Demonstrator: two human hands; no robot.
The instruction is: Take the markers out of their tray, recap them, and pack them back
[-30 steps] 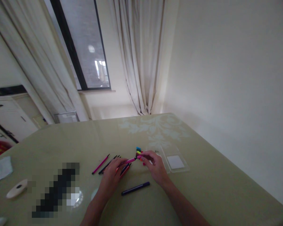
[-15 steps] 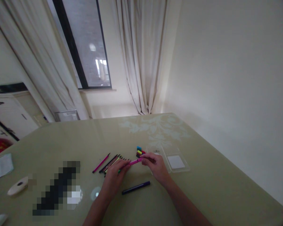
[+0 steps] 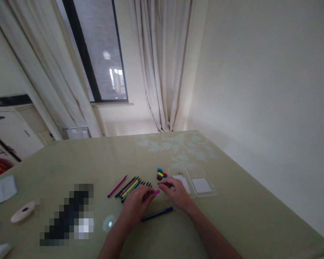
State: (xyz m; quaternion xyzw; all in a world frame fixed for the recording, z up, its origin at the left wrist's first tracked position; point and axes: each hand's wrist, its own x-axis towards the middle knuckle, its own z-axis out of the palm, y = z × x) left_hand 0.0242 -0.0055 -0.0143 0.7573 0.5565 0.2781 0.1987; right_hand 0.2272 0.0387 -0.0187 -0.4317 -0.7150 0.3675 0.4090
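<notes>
My left hand (image 3: 137, 201) is closed round a pink marker (image 3: 157, 191), and only a short pink end of it sticks out past the fingertips. Just right of it, my right hand (image 3: 175, 194) holds its thumb and index finger in a pinch, apart from the marker. Whatever may be between those fingers is too small to make out. Several slim coloured pens (image 3: 129, 187) lie side by side beyond my left hand, with a separate pink pen (image 3: 117, 186) at their left. Coloured caps (image 3: 160, 175) are grouped beyond my right fingertips. A dark blue marker (image 3: 157, 214) lies nearer to me.
An open clear plastic case (image 3: 212, 194) with white inserts lies behind my right hand. At left on the table are a cream oval object (image 3: 23, 212), a pixelated dark strip (image 3: 67, 216) and a pale paper (image 3: 2, 190). A wall borders the table on the right.
My right hand has come away from the pink marker, which both hands touched before. My left hand has shifted slightly right and nearer, uncovering more of the pen row.
</notes>
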